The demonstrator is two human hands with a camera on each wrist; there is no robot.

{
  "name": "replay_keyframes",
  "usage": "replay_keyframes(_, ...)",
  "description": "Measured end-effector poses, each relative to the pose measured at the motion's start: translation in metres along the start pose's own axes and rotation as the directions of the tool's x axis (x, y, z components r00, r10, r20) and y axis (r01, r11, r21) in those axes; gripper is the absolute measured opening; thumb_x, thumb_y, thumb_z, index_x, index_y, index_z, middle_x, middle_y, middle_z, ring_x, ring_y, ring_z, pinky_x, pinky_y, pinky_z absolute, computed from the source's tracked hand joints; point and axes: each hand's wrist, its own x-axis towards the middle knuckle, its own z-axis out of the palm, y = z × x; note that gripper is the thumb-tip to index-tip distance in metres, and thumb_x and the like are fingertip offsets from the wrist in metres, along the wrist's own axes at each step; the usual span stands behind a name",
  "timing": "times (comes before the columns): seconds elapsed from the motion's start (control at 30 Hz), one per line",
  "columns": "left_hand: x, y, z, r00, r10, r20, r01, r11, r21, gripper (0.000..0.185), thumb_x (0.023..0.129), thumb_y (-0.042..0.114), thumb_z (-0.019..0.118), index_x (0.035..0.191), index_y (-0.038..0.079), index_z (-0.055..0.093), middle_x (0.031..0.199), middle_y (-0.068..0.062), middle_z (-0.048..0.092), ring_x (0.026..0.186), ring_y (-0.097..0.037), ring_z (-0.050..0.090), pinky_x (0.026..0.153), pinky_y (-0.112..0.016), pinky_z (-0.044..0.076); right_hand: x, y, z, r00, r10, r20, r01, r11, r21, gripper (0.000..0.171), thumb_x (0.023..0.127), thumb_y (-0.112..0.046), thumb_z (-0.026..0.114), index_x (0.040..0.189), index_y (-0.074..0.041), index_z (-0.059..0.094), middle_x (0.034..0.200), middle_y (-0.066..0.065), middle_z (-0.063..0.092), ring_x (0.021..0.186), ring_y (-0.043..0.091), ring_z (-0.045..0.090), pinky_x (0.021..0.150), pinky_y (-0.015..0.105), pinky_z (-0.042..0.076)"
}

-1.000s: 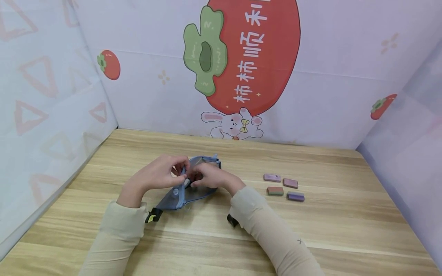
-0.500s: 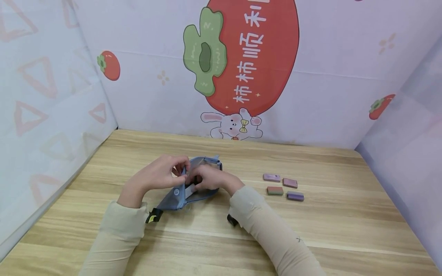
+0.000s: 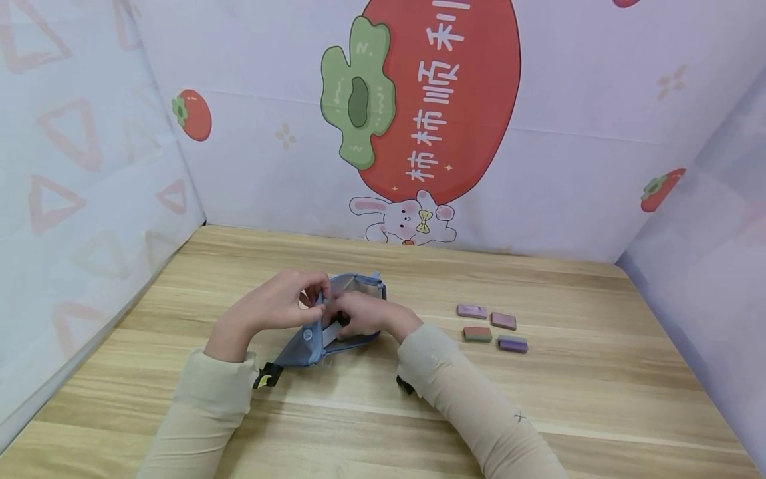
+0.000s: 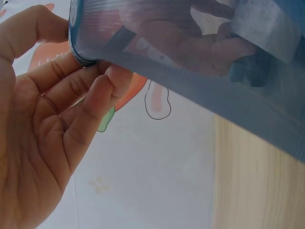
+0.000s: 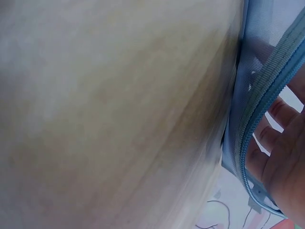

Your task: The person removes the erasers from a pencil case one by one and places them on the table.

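A blue mesh zipper pouch (image 3: 297, 347) lies with its mouth spread on the wooden table. My left hand (image 3: 272, 303) pinches the pouch's zippered edge between thumb and fingers, holding it up; the left wrist view shows the fingertips at the fabric. My right hand (image 3: 365, 311) reaches inside the pouch, past the zipper (image 5: 259, 105). Through the mesh, in the left wrist view, its fingers (image 4: 190, 47) appear right beside a whitish block (image 4: 271, 28) and a dark blue piece (image 4: 252, 71). I cannot tell whether they grip either one.
Right of the pouch lie several small blocks: a pale purple one (image 3: 472, 311), a mauve one (image 3: 503, 320), a red-and-green one (image 3: 477, 334) and a purple-and-grey one (image 3: 512, 344). Printed cloth walls (image 3: 568, 186) close off the table's back and sides.
My right hand has shifted slightly within the pouch, and more of the whitish block shows beside its thumb. The left hand keeps its hold on the edge. The blocks on the table stay put.
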Motion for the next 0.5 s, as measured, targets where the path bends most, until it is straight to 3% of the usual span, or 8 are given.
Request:
replay_keyframes(0.23,-0.0004,-0.0009,0.0009,1.0,0.0,-0.008,0.0,1.0,-0.003,0.016,0.08,0.009,0.061,0.096,0.01,0.065,0.083,0.005,0.068,0.076,-0.006,0.063,0.071,-0.028,0.054,0.0018,-0.0051,0.0006,1.0,-0.005,-0.003,0.005,0.997,-0.08,0.021,0.087,-0.006,0.071,0.108,-0.011,0.071,0.113,0.0,0.064,0.1,0.008,0.056,0.089,0.02,0.046)
replay_keyframes(0.5,-0.0013,0.0006,0.0009,1.0,-0.003,-0.009,0.003,1.0,0.001,0.016,0.08,0.011,0.061,0.096,0.011,0.064,0.082,0.006,0.067,0.075,-0.006,0.062,0.072,-0.032,0.055,0.0009,-0.0059,-0.0009,1.0,-0.003,0.004,0.003,0.999,-0.051,0.02,0.088,-0.007,0.07,0.108,-0.009,0.071,0.109,0.0,0.067,0.095,0.007,0.056,0.084,0.017,0.046)
